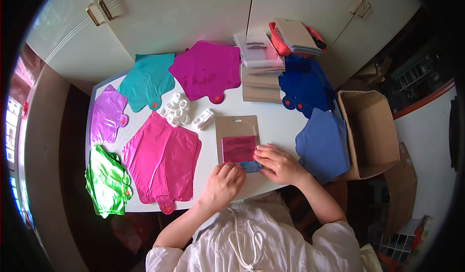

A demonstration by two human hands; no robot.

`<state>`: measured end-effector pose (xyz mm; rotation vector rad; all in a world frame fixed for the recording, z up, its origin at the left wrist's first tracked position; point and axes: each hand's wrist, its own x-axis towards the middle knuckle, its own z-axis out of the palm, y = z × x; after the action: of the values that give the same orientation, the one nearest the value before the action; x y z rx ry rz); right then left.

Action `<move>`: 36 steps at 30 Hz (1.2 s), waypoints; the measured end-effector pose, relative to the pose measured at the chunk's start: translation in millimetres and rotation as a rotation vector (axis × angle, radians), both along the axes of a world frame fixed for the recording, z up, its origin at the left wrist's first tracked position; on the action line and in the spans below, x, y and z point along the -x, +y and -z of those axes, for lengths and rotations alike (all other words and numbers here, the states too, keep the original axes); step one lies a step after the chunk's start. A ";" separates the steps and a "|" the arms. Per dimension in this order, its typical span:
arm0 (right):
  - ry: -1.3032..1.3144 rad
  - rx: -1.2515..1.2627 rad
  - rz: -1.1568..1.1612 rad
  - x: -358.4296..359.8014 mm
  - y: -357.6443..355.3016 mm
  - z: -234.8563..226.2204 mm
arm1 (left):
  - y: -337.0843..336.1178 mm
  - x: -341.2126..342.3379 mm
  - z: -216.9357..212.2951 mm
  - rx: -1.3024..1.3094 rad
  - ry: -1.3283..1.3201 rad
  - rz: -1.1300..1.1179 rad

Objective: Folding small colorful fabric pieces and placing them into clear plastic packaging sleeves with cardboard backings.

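Observation:
In front of me on the white table lies a tan backing card (223, 126) with a hang slot at its top. A flat pink packet (238, 148) with dark print covers its lower part, above a blue strip (251, 166). My left hand (225, 180) has its fingers curled down onto the lower left edge of the card and packet. My right hand (277, 163) grips the right edge, thumb low and fingers bent along the side. Both fingertips are partly hidden. Just beyond lie a small clear-wrapped bundle (203, 119) and several white ribbon rolls (175, 109).
Flat foil balloons ring the table: hot pink (162, 158), green (106, 180), lilac (109, 114), teal (147, 80), magenta (208, 71), dark blue (306, 85), light blue (323, 146). Clear sleeves (261, 54), tan cards (261, 94), and a red basket (276, 39) stand behind. An open carton (370, 131) is right.

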<state>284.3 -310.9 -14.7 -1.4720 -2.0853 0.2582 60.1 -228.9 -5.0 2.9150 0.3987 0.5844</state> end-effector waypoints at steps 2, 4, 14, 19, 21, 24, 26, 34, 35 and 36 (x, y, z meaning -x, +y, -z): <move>0.002 -0.006 0.007 0.5 0.1 2.0 | -7.5 -0.8 -1.6 0.002 -0.003 0.012; 0.013 -0.016 0.009 1.5 0.5 3.2 | -14.3 -2.0 1.0 0.022 0.005 0.020; 0.083 -0.067 0.005 1.1 0.8 10.7 | -40.3 -35.8 17.6 0.228 -0.068 -0.123; 0.067 -0.040 0.011 -0.2 -0.8 8.6 | -44.9 -40.7 15.3 0.235 0.034 -0.159; 0.058 -0.038 0.005 -0.3 -1.0 8.1 | -46.2 -42.1 17.1 0.247 0.073 -0.170; 0.075 -0.041 0.006 -1.1 -0.8 11.4 | -45.5 -45.6 16.5 0.269 0.036 -0.185; 0.081 -0.040 0.004 -1.7 -1.1 11.7 | -46.0 -47.6 16.1 0.265 0.062 -0.188; 0.031 -0.010 -0.005 -1.8 -4.5 7.3 | -45.7 -49.7 16.8 0.275 0.050 -0.161; 0.026 -0.005 -0.010 -1.7 -5.1 7.0 | -45.6 -48.1 15.8 0.286 0.035 -0.140; 0.023 0.002 -0.014 -1.9 -5.4 7.4 | -45.0 -46.4 15.3 0.299 0.021 -0.118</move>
<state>286.2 -316.3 -22.1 -1.4491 -2.0783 0.2810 106.6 -273.9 -20.2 2.6270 0.6073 0.4645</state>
